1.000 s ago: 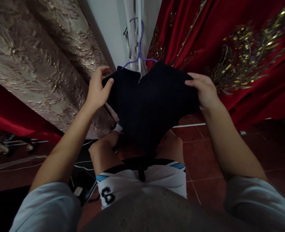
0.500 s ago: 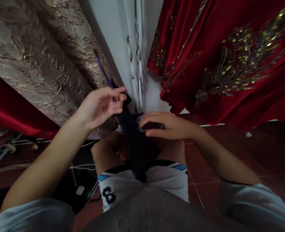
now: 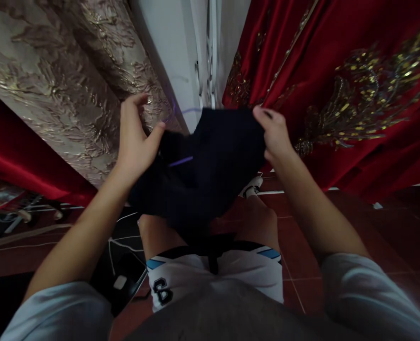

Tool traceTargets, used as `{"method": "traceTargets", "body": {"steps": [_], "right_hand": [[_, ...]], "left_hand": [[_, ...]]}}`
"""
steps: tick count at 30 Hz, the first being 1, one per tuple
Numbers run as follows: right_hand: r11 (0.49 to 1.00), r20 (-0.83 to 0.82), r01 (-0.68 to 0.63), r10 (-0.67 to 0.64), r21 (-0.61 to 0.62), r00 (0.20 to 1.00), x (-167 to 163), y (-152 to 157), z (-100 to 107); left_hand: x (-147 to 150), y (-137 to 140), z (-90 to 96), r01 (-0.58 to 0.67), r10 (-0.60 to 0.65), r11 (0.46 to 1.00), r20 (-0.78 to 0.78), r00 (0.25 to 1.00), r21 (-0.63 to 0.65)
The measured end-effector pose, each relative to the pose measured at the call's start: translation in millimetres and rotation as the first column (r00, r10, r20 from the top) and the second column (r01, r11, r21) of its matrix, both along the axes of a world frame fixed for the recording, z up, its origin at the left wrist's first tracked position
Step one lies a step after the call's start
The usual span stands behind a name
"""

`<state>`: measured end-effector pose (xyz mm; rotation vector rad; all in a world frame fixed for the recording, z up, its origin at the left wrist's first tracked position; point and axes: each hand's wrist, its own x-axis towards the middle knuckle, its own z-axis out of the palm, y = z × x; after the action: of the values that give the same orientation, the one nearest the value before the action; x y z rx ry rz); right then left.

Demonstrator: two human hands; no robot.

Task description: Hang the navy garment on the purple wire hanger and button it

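Note:
A dark navy piece of cloth point(image 3: 227, 151), probably a garment, hangs spread out above my knees. Thin purple strips point(image 3: 181, 161) show on it, one of them blurred at its top edge. My right hand point(image 3: 274, 130) pinches the cloth's upper right corner between thumb and fingers. At the left side, my left hand point(image 3: 135, 137) has its thumb and fingers wide apart, with the thumb against or just beside the cloth's edge. The cloth's lower folds are too dark to make out.
A beige textured fabric point(image 3: 89, 90) hangs at the left and a red sequined fabric point(image 3: 324, 85) at the right. Between them stands a white panel point(image 3: 167, 47). A black surface with white cables point(image 3: 124, 244) lies at my lower left, above red floor tiles point(image 3: 302, 251).
The dark cloth, bunched between my knees before, is now lifted and spread. My right hand has moved up and gripped its corner. My left hand has shifted left, and its fingers have spread.

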<state>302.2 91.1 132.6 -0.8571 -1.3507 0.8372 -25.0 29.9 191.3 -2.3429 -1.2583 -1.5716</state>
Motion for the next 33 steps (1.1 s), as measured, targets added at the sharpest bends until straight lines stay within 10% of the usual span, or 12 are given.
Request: {"method": "traceTargets", "body": {"steps": [3,6,12,19,24,29,33], "right_hand": [[0.993,-0.107,0.114,-0.111,0.014,0.988,8.1,26.1,27.9],[0.980,-0.196,0.199,-0.201,-0.031,0.960,21.5,21.0,29.0],[0.973,-0.534,0.228,-0.213,-0.038,0.818,30.4,-25.7,-6.7],[0.914,-0.468,0.405,-0.342,0.037,0.815,31.6,-26.9,-29.8],[0.655,-0.326,0.739,-0.671,0.161,0.666,-13.6,-104.4,-76.5],[0.940,-0.096,0.327,-0.335,-0.093,0.937,-84.1,-171.4,-133.7],[0.987,-0.009,0.123,-0.124,-0.101,0.992,-103.7,-178.5,-144.5]], "left_hand": [[18.9,-19.2,-17.5,-0.021,0.039,0.984,-0.100,0.994,0.176],[29.9,-34.6,-46.2,0.090,-0.112,0.993,-0.338,0.934,-0.080],[42.5,-40.4,-141.0,-0.091,-0.132,0.879,-0.420,0.898,-0.469],[77.3,-73.2,-197.6,-0.021,0.056,0.947,0.103,0.993,-0.320],[109.9,-91.6,-204.4,0.173,0.121,0.918,0.668,0.734,-0.356],[129.6,-111.4,-197.1,0.266,0.068,0.934,0.852,0.519,-0.236],[131.4,-121.9,-192.2,0.241,0.119,0.921,0.811,0.572,-0.306]]}}
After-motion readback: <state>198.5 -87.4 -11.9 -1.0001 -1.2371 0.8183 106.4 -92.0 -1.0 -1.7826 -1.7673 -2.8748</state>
